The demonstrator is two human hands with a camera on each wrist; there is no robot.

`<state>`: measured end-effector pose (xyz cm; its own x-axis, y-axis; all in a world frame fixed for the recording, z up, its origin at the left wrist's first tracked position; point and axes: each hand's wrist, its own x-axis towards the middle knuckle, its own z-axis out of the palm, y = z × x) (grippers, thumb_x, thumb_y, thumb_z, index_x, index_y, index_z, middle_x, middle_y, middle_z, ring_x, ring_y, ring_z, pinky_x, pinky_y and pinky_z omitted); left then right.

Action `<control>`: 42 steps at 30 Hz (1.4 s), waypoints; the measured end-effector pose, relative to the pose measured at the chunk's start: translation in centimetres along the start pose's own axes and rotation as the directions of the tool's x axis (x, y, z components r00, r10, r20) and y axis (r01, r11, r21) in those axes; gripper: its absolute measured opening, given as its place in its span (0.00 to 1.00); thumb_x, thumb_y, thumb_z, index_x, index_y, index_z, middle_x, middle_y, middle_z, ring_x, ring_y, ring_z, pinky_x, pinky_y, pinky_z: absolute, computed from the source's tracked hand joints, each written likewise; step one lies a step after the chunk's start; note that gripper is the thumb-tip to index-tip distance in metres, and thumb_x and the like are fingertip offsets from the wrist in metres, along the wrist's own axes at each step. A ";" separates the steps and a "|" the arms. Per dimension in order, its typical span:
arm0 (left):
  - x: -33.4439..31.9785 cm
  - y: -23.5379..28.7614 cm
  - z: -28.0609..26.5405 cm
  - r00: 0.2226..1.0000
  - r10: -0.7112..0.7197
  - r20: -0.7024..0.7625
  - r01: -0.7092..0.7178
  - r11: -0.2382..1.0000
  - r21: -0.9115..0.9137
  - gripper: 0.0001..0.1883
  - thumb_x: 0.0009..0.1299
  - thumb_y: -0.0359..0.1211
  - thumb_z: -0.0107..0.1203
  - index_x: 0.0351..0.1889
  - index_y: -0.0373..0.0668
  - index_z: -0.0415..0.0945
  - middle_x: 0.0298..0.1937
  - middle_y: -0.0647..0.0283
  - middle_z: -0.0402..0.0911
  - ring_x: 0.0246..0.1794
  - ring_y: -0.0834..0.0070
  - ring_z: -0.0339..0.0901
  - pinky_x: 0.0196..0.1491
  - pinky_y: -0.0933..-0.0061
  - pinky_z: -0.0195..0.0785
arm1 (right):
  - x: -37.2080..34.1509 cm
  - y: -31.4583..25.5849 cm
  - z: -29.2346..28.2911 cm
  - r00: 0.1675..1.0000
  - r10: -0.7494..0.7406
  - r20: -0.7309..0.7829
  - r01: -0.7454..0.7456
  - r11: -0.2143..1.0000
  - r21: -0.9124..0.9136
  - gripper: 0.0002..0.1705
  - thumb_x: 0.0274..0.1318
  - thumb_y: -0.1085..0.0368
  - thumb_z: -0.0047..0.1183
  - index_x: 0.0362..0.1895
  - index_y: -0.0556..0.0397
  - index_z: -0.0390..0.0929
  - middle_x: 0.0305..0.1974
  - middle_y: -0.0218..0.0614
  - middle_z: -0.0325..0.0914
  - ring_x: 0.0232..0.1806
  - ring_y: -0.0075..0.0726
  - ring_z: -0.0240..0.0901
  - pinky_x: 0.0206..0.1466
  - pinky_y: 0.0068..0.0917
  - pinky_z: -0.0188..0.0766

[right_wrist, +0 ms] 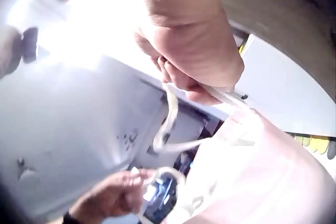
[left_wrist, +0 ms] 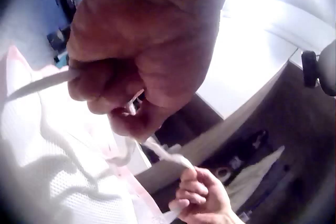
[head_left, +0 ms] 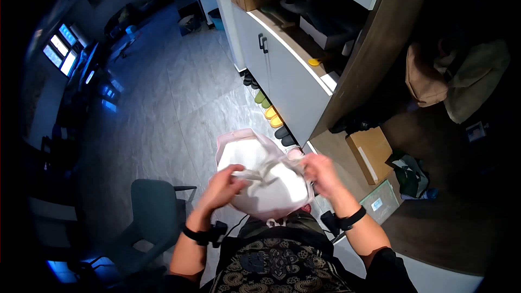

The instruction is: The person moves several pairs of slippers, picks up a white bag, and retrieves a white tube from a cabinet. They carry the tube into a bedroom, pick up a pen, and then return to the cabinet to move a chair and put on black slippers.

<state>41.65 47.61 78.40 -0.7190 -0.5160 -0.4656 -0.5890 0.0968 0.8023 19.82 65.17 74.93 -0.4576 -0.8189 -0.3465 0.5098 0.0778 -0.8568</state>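
A soft cloth piece, pink outside with a white waffle-textured inner side [head_left: 271,202], hangs spread in front of the person's waist; its shape looks bag-like. White straps run from its edge. My left hand [head_left: 222,187] is at its left side, fingers curled round a white strap [left_wrist: 44,85] that crosses the palm. Over at the right side, my right hand [head_left: 321,174] grips another strap, its loose loop [right_wrist: 170,111] dangling below the fingers. Between the two hands the cloth sags in folds. Both hands are somewhat blurred in the head view.
A tall cabinet [head_left: 290,87] with open shelves stands ahead, with several pairs of slippers [head_left: 273,116] along its base. A cardboard box [head_left: 370,152] lies to the right, bags [head_left: 426,78] hang beyond it. A grey-green chair [head_left: 154,217] stands at the left.
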 end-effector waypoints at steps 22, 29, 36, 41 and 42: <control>-8.3 4.0 2.6 0.893 0.408 0.187 -0.133 0.639 -0.758 0.09 0.61 0.24 0.53 0.36 0.37 0.65 0.34 0.57 0.72 0.30 0.76 0.69 0.34 0.78 0.63 | -5.2 -1.9 -4.2 0.883 -0.461 -0.084 0.132 0.418 -0.899 0.30 0.41 0.67 0.60 0.52 0.57 0.67 0.49 0.45 0.68 0.51 0.51 0.66 0.53 0.32 0.64; -10.2 4.3 2.0 0.961 0.255 -0.109 -0.267 0.753 -0.601 0.08 0.60 0.26 0.53 0.35 0.39 0.64 0.23 0.61 0.73 0.19 0.77 0.69 0.29 0.75 0.64 | 1.1 1.8 6.8 0.786 -0.103 0.609 0.608 -0.045 -0.792 0.30 0.33 0.54 0.66 0.44 0.50 0.73 0.54 0.37 0.64 0.63 0.48 0.52 0.57 0.49 0.58; -7.0 2.3 -0.1 0.926 0.131 -0.355 -0.352 0.642 -0.681 0.18 0.63 0.29 0.51 0.51 0.42 0.60 0.31 0.67 0.68 0.18 0.85 0.60 0.23 0.82 0.58 | -0.5 3.0 5.3 0.730 -0.096 0.676 0.683 0.062 -0.728 0.22 0.34 0.52 0.65 0.35 0.48 0.76 0.48 0.34 0.66 0.59 0.45 0.55 0.52 0.50 0.60; -2.8 3.4 1.1 0.924 0.272 -0.268 -0.207 0.947 0.247 0.34 0.57 0.37 0.61 0.59 0.38 0.58 0.42 0.56 0.71 0.34 0.66 0.75 0.37 0.67 0.69 | -1.9 5.1 6.9 0.705 -0.078 0.705 0.704 -0.037 -0.709 0.13 0.36 0.60 0.60 0.31 0.46 0.79 0.51 0.34 0.65 0.60 0.44 0.55 0.53 0.51 0.56; -1.9 3.7 1.7 0.927 0.289 -0.239 -0.189 0.911 0.367 0.34 0.56 0.38 0.61 0.59 0.38 0.58 0.43 0.55 0.71 0.36 0.61 0.75 0.39 0.64 0.69 | -1.9 5.6 7.0 0.680 -0.170 0.713 0.727 0.035 -0.685 0.11 0.37 0.63 0.56 0.31 0.45 0.80 0.49 0.34 0.67 0.59 0.44 0.56 0.52 0.52 0.56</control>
<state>40.21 50.41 81.66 -0.7486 -0.6536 -0.1110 -0.5358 0.4979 0.6819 28.65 63.23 73.47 0.1218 -0.9757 0.1819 -0.8142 -0.2030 -0.5439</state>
